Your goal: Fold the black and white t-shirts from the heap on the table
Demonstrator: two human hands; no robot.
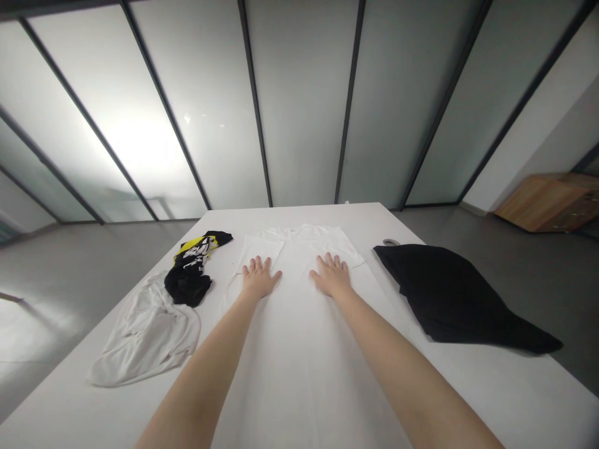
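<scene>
A white T-shirt (299, 249) is spread flat on the white table (369, 218), its collar toward the far edge. My left hand (259, 279) lies palm down with fingers spread, near the shirt's left sleeve. On the other side, my right hand (331, 275) also rests flat, fingers apart, by the right sleeve. Neither hand grips anything. The shirt's lower part runs toward me between my forearms, where its edges blend into the table.
To the left lie a crumpled white garment (147, 333) and a black garment with yellow and white print (196, 265). A black garment (453, 296) overhangs the right edge, with a roll of tape (390, 242) behind it. Frosted glass panels (302, 106) stand beyond the table.
</scene>
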